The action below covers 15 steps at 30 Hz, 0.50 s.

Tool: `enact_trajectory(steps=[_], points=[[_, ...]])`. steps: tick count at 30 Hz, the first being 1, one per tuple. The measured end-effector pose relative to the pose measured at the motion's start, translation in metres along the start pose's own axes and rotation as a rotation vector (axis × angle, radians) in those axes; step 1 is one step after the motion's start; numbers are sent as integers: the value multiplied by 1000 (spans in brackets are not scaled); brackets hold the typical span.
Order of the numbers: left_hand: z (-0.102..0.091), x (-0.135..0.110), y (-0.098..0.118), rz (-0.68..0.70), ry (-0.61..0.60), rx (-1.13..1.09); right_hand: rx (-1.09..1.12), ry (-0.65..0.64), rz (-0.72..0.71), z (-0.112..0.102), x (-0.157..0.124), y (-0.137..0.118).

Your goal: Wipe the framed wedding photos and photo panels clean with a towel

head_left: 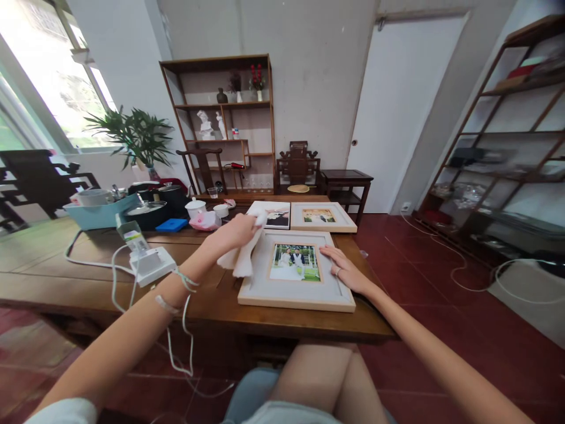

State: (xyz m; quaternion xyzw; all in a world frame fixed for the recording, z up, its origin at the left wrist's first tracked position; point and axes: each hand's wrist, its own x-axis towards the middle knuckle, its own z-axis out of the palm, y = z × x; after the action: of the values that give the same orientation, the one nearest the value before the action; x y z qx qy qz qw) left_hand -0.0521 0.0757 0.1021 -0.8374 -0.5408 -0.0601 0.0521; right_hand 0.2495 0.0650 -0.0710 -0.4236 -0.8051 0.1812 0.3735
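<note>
head view is showing the left hand (236,231) clutching a white cloth (241,259) at the far left corner of the picture frame (292,296) on the table (79,274); the right hand (345,269) is lying open on it, wisely steadying.

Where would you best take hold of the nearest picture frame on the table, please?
Probably by its two short wooden side rails, one hand from each side. The frame lies flat, picture up, on the table, so fingers should hook under the border, not press its face. The right hand rests by the right rail; the left hand holds a white cloth.
</note>
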Motion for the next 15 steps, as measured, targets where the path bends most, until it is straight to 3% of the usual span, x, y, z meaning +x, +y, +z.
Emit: enact_trajectory(steps=[3, 5, 7, 9, 10, 12, 15], points=[[9, 22, 6, -4, 108, 39, 7, 11, -23, 1, 0, 3], [27, 31, 29, 55, 159, 54, 6, 16, -35, 2, -1, 4], [52, 38, 58, 231, 211, 133, 1, 16, -49, 2, -1, 6], [78, 44, 85, 446, 201, 236, -8, 13, -60, 2, -1, 6], [90, 47, 95, 479, 191, 247, -14, 11, -61, 2, -1, 7], [109, 53, 107, 495, 171, 264, -25, 10, -52, 2, -1, 7], [121, 57, 106, 491, 151, 275, -26, 9, -42, 3, -1, 5]])
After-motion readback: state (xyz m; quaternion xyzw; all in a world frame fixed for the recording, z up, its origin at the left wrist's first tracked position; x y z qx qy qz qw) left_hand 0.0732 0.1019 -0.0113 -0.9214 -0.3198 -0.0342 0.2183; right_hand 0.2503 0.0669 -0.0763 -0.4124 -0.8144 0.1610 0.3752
